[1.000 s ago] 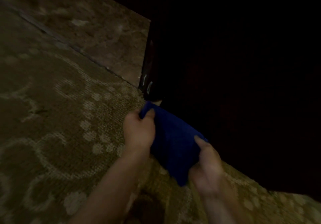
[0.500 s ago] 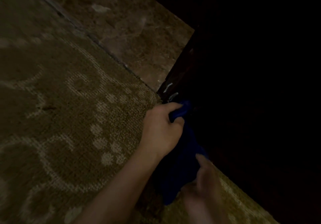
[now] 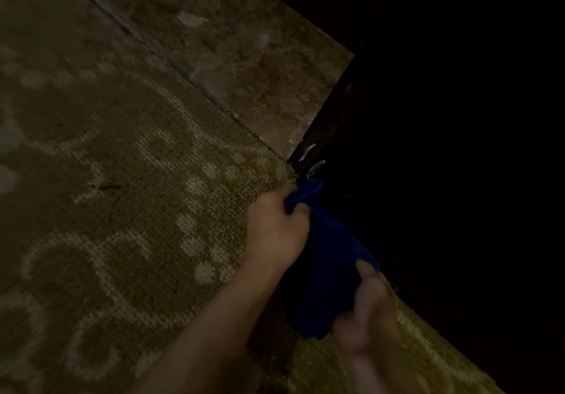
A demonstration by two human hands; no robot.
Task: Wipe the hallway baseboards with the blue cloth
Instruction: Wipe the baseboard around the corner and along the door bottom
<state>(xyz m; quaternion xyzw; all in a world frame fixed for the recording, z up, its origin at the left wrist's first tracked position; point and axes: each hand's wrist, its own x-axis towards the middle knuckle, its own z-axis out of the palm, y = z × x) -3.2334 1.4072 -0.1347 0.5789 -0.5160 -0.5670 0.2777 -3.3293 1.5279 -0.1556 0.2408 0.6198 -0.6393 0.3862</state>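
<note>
The blue cloth (image 3: 327, 259) sits right of centre in the frame, pressed against the dark baseboard (image 3: 308, 146) where patterned carpet (image 3: 128, 210) meets brown tile (image 3: 244, 57). The left hand (image 3: 276, 231) grips its upper end with closed fingers, the blurred right hand (image 3: 368, 308) its lower end. No writing is readable.

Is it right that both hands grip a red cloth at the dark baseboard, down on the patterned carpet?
Not quite: the head view shows the cloth is blue, not red. Left hand and right hand both grip it at the dark baseboard, over the patterned carpet.

Dim light: left hand (image 3: 276, 231) and right hand (image 3: 371, 308) grip blue cloth (image 3: 324, 274) against dark baseboard (image 3: 318, 137) at the patterned carpet (image 3: 128, 210) edge.
</note>
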